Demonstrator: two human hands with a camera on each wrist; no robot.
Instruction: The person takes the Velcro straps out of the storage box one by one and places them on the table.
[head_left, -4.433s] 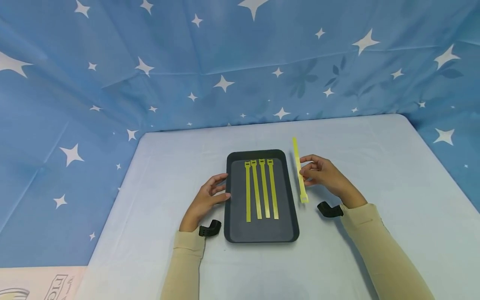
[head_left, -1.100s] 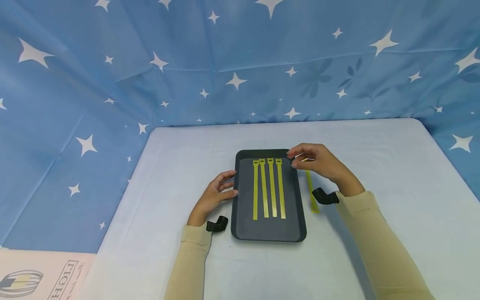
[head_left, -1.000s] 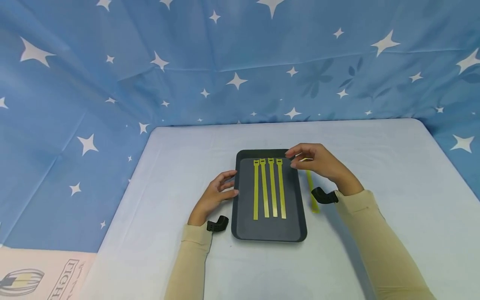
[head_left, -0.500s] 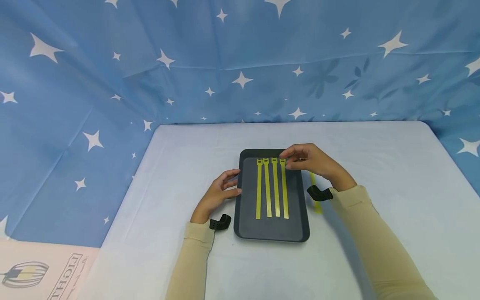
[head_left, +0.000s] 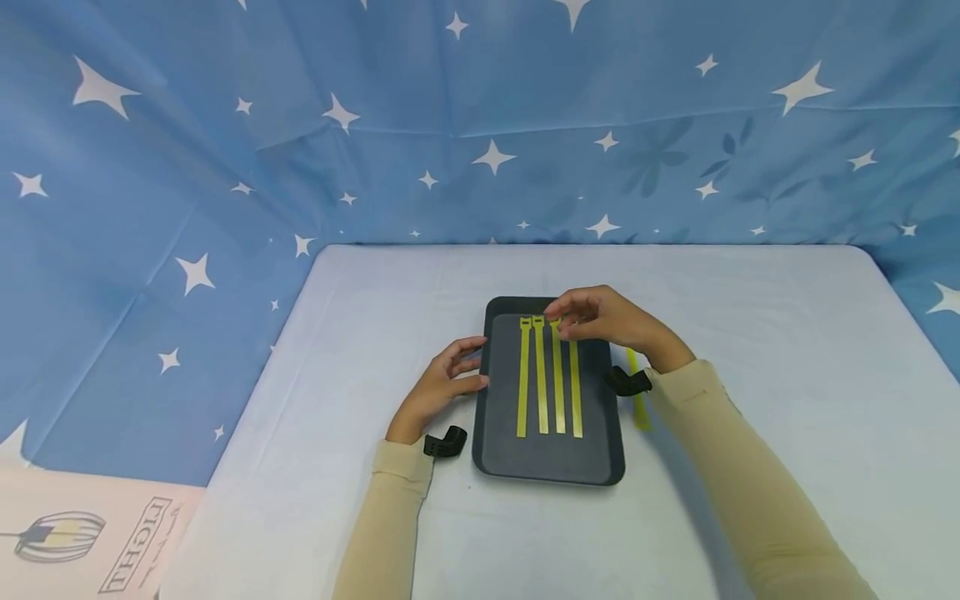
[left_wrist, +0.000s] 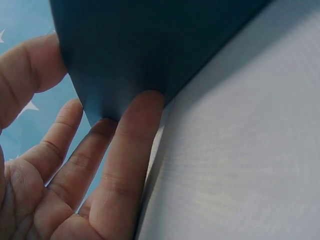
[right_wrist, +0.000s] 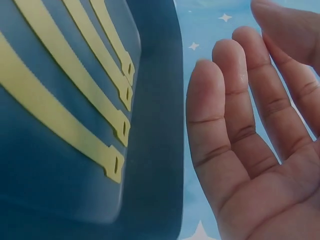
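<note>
Tray [head_left: 551,462], dark, on the table [head_left: 367,317], with four yellow straps [head_left: 522,383] lying side by side inside it, slotted heads toward its far end. A fifth strap [head_left: 641,412] lies just beside the tray's right wall, partly hidden. Left hand [head_left: 438,387]: fingers apart, touching the tray's left wall, not wrapped round it. Right hand [head_left: 611,321]: fingers loosely bent, thumb apart from them, holding nothing, above the tray's far right part. The step appears to be a reach for a strap head. Good practice would be light, even contact at the tray's left wall, a fingertip pinch on one head, and a straight lift that spares its neighbours.
</note>
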